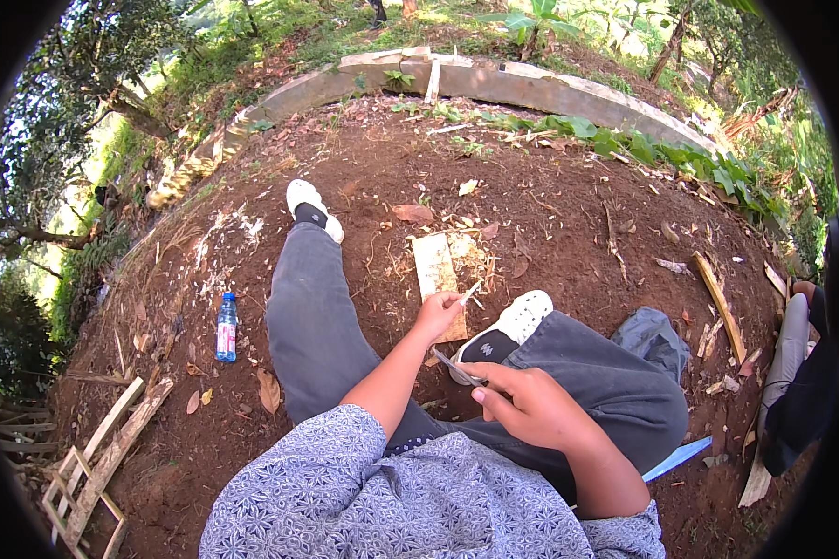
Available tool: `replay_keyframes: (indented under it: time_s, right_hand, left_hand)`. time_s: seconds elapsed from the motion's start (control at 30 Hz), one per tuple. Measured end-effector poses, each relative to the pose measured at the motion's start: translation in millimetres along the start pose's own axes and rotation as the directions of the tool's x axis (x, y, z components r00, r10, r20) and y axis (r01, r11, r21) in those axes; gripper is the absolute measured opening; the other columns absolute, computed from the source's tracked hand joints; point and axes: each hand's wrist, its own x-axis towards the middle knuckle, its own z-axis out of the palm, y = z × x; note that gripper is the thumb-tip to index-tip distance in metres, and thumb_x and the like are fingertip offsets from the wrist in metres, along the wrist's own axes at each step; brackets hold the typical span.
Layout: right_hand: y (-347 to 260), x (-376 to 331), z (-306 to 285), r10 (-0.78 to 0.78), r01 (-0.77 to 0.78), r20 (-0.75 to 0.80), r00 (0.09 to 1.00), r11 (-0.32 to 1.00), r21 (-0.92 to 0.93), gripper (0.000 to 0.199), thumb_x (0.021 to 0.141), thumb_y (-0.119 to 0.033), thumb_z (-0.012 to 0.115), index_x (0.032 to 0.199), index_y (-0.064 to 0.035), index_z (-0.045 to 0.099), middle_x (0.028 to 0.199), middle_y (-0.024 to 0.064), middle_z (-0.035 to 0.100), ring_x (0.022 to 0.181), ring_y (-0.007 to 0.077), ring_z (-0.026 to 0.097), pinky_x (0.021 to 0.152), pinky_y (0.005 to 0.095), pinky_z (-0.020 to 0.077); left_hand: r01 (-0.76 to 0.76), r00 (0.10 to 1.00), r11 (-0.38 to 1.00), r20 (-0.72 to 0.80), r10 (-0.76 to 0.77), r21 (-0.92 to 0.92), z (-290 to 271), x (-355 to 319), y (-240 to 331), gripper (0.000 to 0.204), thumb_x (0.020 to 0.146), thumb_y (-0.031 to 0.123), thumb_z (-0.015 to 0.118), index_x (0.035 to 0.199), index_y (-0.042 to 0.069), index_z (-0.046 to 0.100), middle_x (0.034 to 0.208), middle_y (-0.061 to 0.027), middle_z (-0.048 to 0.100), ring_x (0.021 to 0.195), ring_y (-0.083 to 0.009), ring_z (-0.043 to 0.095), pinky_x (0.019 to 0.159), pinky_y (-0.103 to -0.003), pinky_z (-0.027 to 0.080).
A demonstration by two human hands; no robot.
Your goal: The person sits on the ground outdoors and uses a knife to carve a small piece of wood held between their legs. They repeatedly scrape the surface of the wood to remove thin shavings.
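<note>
My left hand (pixel 436 318) is closed, pinching a short pale wood stick (pixel 472 292) that points up and to the right. My right hand (pixel 534 406) is wrapped round a knife; its dark narrow blade (pixel 456 366) reaches toward my left wrist, apart from the stick. Most of the knife's handle is hidden in my fingers. Beyond my left hand a flat wooden board (pixel 434 265) lies on the soil between my legs, with pale wood shavings (pixel 471 254) beside it.
My legs stretch out and bend around the board, with white shoes (pixel 526 317) on. A water bottle (pixel 226 328) stands at the left, near wooden frame pieces (pixel 112 447). A dark grey bag (pixel 653 339) and a wood strip (pixel 720 306) lie right. Another person's leg (pixel 785 363) shows far right.
</note>
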Motion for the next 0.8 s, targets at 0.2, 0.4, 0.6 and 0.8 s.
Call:
replay_keyframes:
  time_s: [0.2, 0.4, 0.6, 0.8]
  right_hand:
    - [0, 0, 0, -0.003, 0.003, -0.008, 1.000, 1.000, 0.007, 0.038, 0.100, -0.015, 0.057, 0.138, -0.0091, 0.060, 0.070, 0.0102, 0.065, 0.067, 0.0213, 0.067, 0.067, 0.0356, 0.0519]
    - [3, 1, 1, 0.016, -0.016, -0.009, 1.000, 1.000, 0.006, 0.038, 0.100, -0.020, 0.057, 0.137, -0.0132, 0.061, 0.070, 0.0125, 0.066, 0.069, 0.0296, 0.069, 0.069, 0.0405, 0.0519]
    - [5, 2, 1, 0.013, -0.013, -0.013, 1.000, 1.000, 0.006, 0.038, 0.100, -0.020, 0.056, 0.138, -0.0138, 0.060, 0.071, 0.0121, 0.066, 0.070, 0.0294, 0.070, 0.069, 0.0407, 0.0520]
    - [0, 3, 2, 0.019, -0.019, -0.002, 1.000, 1.000, 0.016, 0.039, 0.100, -0.019, 0.057, 0.139, -0.0141, 0.060, 0.074, 0.0126, 0.068, 0.072, 0.0278, 0.071, 0.070, 0.0395, 0.0529]
  left_hand:
    - [0.086, 0.996, 0.995, -0.011, -0.087, -0.056, 5, -4, 6, 0.022, 0.094, 0.020, 0.073, 0.106, 0.004, 0.066, 0.083, -0.0009, 0.067, 0.068, -0.0088, 0.063, 0.055, -0.026, 0.053]
    - [0.079, 0.997, 0.996, -0.015, -0.079, -0.032, 5, -6, 18, 0.020, 0.095, 0.015, 0.071, 0.107, 0.002, 0.063, 0.087, -0.0047, 0.068, 0.062, -0.0108, 0.066, 0.050, -0.025, 0.054]
    - [0.131, 0.987, 0.961, -0.061, -0.150, -0.243, 4, 0, 14, 0.032, 0.096, 0.011, 0.067, 0.123, -0.002, 0.056, 0.096, -0.0114, 0.071, 0.066, -0.0140, 0.068, 0.055, -0.027, 0.058]
    - [0.215, 0.976, 0.881, 0.057, -0.211, -0.421, -4, 7, -6, 0.050, 0.099, 0.006, 0.061, 0.144, -0.005, 0.043, 0.104, -0.0158, 0.071, 0.072, -0.0177, 0.070, 0.062, -0.029, 0.061]
